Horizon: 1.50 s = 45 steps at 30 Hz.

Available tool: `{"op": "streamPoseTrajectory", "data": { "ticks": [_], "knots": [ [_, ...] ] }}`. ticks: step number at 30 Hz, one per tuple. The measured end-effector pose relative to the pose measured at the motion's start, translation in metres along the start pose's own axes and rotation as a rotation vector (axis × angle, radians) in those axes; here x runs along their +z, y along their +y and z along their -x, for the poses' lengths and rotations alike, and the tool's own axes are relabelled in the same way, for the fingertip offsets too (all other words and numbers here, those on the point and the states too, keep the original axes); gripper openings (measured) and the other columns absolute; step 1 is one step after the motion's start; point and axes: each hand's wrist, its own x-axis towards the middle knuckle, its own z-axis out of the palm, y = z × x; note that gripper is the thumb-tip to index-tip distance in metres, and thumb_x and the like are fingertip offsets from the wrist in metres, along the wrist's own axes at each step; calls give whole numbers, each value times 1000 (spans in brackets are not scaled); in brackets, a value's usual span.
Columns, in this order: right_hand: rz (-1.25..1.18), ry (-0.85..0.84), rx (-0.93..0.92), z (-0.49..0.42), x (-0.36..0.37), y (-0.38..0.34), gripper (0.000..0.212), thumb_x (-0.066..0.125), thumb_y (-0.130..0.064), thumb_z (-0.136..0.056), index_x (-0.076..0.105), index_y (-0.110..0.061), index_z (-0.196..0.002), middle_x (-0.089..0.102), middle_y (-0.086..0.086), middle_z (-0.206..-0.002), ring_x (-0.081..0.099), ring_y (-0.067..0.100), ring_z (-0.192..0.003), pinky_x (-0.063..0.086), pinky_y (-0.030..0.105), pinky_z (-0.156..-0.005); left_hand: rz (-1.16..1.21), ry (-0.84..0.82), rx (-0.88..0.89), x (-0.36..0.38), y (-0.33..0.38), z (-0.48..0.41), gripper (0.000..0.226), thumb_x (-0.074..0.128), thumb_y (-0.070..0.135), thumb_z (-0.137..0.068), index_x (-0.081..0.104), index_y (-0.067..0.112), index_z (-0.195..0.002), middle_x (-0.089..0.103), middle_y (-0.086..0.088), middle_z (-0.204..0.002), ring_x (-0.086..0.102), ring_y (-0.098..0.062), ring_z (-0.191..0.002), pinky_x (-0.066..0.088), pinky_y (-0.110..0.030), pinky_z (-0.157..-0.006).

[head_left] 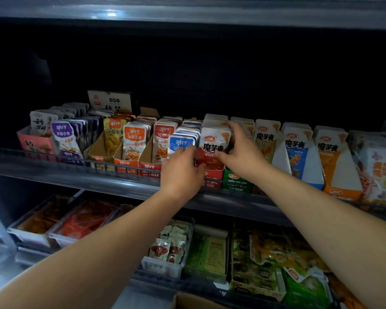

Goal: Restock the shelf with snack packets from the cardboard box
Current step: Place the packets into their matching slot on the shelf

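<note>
A row of white-and-red snack packets (213, 142) stands upright in a red display carton (214, 175) on the middle shelf (80, 175). My left hand (181, 172) presses against the left side of that row, next to the blue packets (181, 142). My right hand (239, 153) grips the front red packets from the right, thumb on the front and fingers over the top. A corner of the cardboard box (194, 301) shows at the bottom edge.
Other display cartons of packets fill the shelf: purple (64, 139), orange (134, 141), green (236, 181) and blue-white (299, 150). Clear bins with snacks (165, 244) sit on the lower shelf. A dark shelf board (187, 12) hangs overhead.
</note>
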Motion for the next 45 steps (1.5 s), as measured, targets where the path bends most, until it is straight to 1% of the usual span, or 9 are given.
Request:
{"op": "streamPoseTrajectory", "data": {
  "ticks": [2,5,8,13,22,32,35,41,45],
  "knots": [
    [52,-21,-33,-2,1,1,90,76,-27,-87,18,-35,-155,59,-4,-122,58,8,-90,44,15,-62,-35,7,34,2,-5,2,18,62,35,-98,71,24,-108,66,2,-106,61,-24,-103,45,-45,-96],
    [158,-17,-65,-10,5,3,88,78,-29,-85,21,-38,-152,58,3,-133,61,19,-104,56,32,-75,-25,26,54,6,-12,5,23,59,37,-99,77,24,-102,67,1,-103,60,-24,-102,42,-43,-96],
    [265,24,-93,-22,7,7,81,77,-27,-85,27,-32,-149,61,6,-129,61,25,-110,58,44,-84,1,75,90,12,-17,7,22,61,37,-99,77,23,-98,66,2,-101,59,-22,-99,41,-43,-95],
    [283,98,-111,-40,15,12,68,78,-26,-82,36,-32,-135,68,5,-116,64,28,-106,57,46,-83,39,104,103,18,-22,8,20,61,39,-98,74,24,-97,62,7,-98,59,-18,-97,39,-44,-100],
    [378,109,-95,-47,19,20,85,75,-46,-82,29,-29,-151,46,11,-142,41,33,-133,43,44,-104,65,147,100,23,-24,11,17,63,37,-97,72,24,-92,60,9,-96,58,-18,-99,39,-46,-98],
    [350,127,-74,-35,15,18,90,72,-43,-86,19,-30,-157,38,10,-145,32,30,-138,41,42,-106,55,118,122,20,-25,12,17,62,38,-99,74,26,-98,60,7,-99,58,-18,-102,39,-46,-99],
    [281,152,-85,-24,9,16,83,70,-38,-88,25,-26,-156,39,7,-147,33,27,-139,39,40,-109,59,104,126,18,-24,13,17,62,38,-98,74,27,-101,61,6,-101,58,-19,-104,39,-48,-100],
    [185,194,-151,40,-16,17,50,65,-30,-93,50,-17,-139,49,4,-132,47,22,-124,44,37,-103,-5,77,201,6,-21,24,30,61,37,-98,69,21,-122,61,-1,-114,55,-23,-112,41,-44,-99],
    [154,149,-193,116,-25,29,35,64,-29,-95,58,-17,-127,54,-5,-111,56,11,-96,52,33,-83,-16,67,283,0,-16,46,29,59,37,-94,69,18,-112,61,-2,-106,59,-26,-101,51,-45,-87]
  ]
}}
